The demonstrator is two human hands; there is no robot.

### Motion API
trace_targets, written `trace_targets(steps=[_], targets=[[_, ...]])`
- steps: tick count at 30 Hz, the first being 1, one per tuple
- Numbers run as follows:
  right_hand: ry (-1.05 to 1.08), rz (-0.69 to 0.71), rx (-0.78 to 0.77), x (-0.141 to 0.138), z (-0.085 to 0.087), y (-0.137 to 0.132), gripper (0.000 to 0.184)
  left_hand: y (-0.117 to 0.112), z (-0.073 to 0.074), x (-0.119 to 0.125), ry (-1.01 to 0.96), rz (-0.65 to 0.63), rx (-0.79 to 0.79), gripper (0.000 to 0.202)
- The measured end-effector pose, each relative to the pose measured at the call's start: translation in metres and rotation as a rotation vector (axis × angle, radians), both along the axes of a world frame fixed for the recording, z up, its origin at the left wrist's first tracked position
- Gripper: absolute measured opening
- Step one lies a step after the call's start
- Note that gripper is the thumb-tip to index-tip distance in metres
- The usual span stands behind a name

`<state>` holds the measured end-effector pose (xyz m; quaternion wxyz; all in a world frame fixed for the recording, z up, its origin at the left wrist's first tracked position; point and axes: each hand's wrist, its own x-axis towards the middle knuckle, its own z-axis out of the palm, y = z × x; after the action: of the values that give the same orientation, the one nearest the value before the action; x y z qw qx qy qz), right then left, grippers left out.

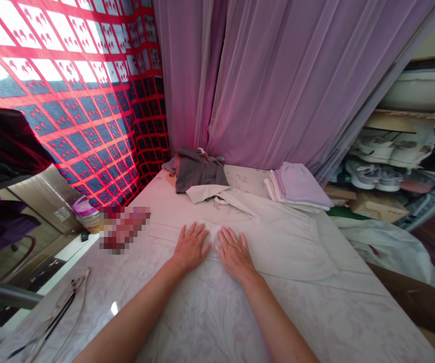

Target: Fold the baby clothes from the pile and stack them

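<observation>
A white ribbed garment (285, 242) lies spread out on the pale, floral-patterned table cover (202, 322), and part of it is folded over at the far side. My right hand (235, 253) rests flat on its near left part, with the fingers slightly apart. Beside it, my left hand (191, 246) lies palm down at the garment's left end, fingers spread. Neither hand grips anything. Just beyond the garment sits a crumpled dark grey garment (198, 171).
Folded clothes (300, 184) are stacked at the back right, before a purple curtain (270, 91). Cables (64, 307) lie at the near left. A blurred-out red item (124, 232) is at the left edge. Shoes (372, 174) fill a rack on the right.
</observation>
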<state>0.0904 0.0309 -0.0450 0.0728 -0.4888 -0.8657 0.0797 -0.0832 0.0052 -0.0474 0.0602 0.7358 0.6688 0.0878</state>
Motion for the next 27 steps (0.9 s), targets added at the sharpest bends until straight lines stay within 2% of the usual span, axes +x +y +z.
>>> trace_targets(steps=[3,6,10,12,15,18,21,24,25,27], targets=[[-0.057,-0.103,-0.106,0.006,-0.006,0.004,0.055,0.005,0.001,-0.005,-0.022,0.044,-0.022,0.041],[-0.085,-0.186,-0.139,0.021,-0.008,0.006,0.056,0.008,0.002,-0.006,-0.029,0.055,-0.027,0.04],[-0.083,-0.211,-0.143,0.028,-0.007,0.005,0.055,0.015,0.011,0.008,0.005,0.069,0.028,0.04],[-0.084,-0.216,-0.124,0.027,-0.007,0.004,0.054,0.02,0.013,0.02,0.009,0.031,0.075,0.045],[-0.085,-0.215,-0.089,0.025,-0.01,0.004,0.053,0.027,0.009,0.033,-0.008,-0.026,0.02,0.055],[-0.043,-0.208,-0.054,0.026,-0.017,0.004,0.052,0.033,0.001,0.028,-0.013,0.014,-0.047,0.061],[0.091,-0.232,0.025,0.03,-0.027,0.007,0.051,0.038,0.0,0.01,-0.002,0.14,-0.054,0.063],[0.346,-0.321,0.136,0.038,-0.038,0.012,0.052,0.034,0.005,-0.001,0.004,0.235,-0.007,0.06],[0.442,-0.355,0.158,0.041,-0.041,0.014,0.054,0.031,0.008,0.001,-0.002,0.205,0.027,0.058],[0.606,-0.411,0.167,0.047,-0.043,0.017,0.058,0.022,0.01,0.014,-0.035,0.033,0.093,0.05]])
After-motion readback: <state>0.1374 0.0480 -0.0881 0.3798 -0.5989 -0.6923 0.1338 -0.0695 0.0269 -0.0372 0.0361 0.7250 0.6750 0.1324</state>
